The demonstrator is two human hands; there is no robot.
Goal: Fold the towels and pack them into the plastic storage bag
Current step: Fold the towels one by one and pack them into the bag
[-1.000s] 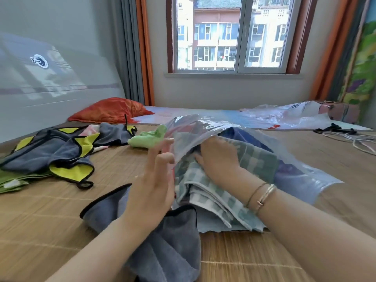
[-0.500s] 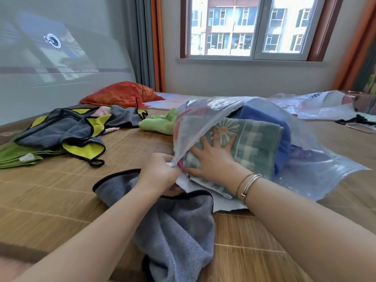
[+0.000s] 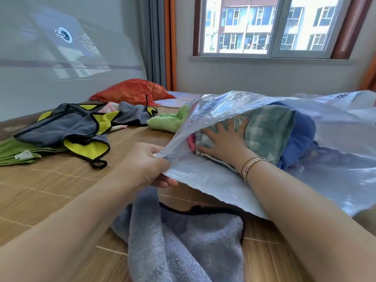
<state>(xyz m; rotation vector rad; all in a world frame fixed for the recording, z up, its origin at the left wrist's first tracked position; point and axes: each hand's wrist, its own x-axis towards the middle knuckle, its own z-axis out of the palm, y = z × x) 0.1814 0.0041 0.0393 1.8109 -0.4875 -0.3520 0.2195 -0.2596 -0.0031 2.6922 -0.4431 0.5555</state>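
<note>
A clear plastic storage bag (image 3: 335,176) lies on the bamboo mat (image 3: 40,190) with its mouth toward me. My left hand (image 3: 146,165) grips the upper edge of the mouth and lifts it. Reaching inside the bag, my right hand (image 3: 221,139) presses flat, fingers spread, on a folded green checked towel (image 3: 268,135). A blue towel (image 3: 301,135) sits behind the checked one in the bag. A grey towel (image 3: 183,241) with black trim lies crumpled in front of the bag, under my arms.
Grey and yellow towels (image 3: 81,129) lie heaped at the left, with a folded green one (image 3: 18,151) beside them. A light green towel (image 3: 168,123) rests behind the bag's mouth. An orange pillow (image 3: 132,90) sits by the wall below the window.
My left hand has pulled the bag's mouth wider and lower toward me. My right hand has pushed the checked towel deeper into the bag.
</note>
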